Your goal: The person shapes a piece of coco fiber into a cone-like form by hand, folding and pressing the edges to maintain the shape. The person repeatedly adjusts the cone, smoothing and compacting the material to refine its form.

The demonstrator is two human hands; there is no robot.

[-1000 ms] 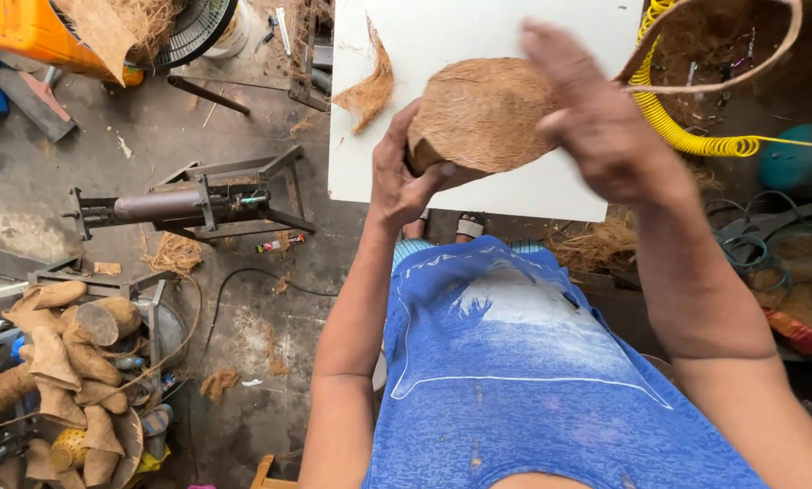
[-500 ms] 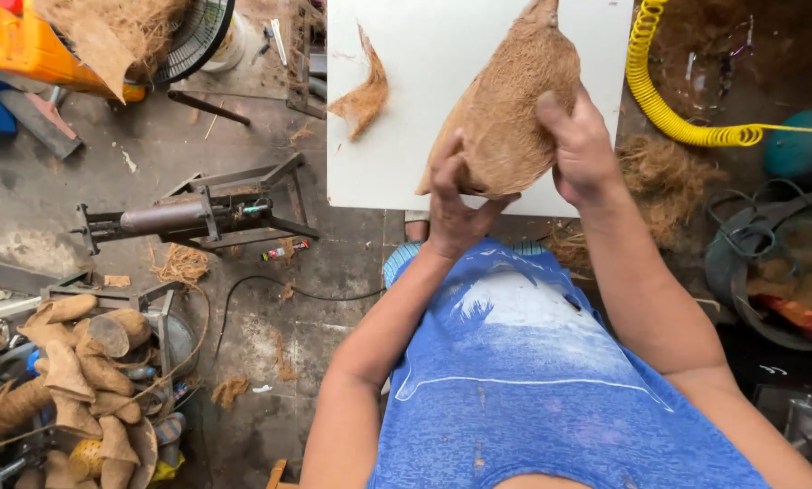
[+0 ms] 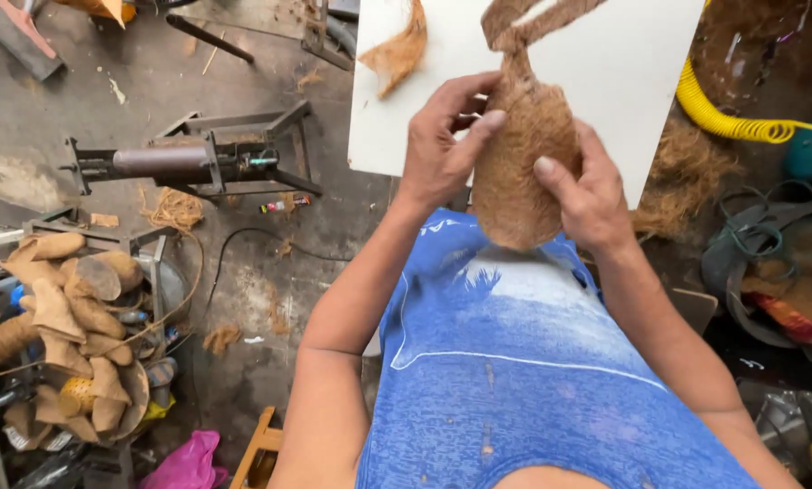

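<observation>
A brown, fibrous coconut husk piece [image 3: 525, 154] stands upright in front of my chest, gripped from both sides. My left hand [image 3: 442, 140] wraps its left edge with the thumb across the front. My right hand [image 3: 585, 186] holds its right side lower down. Two strips of husk [image 3: 533, 20] fork upward from its top. Behind it lies a white board [image 3: 632, 72] with one loose husk scrap [image 3: 397, 50] on it.
A metal tool on a frame [image 3: 197, 163] stands on the dirty floor at left. A heap of husk pieces [image 3: 71, 326] fills a stand at lower left. A yellow coiled hose [image 3: 732, 118] and dark cables [image 3: 759, 235] lie at right.
The husk piece has turned from flat and tilted to upright and come lower toward my chest. Both hands shifted their grip to its sides, and strips now fork at its top.
</observation>
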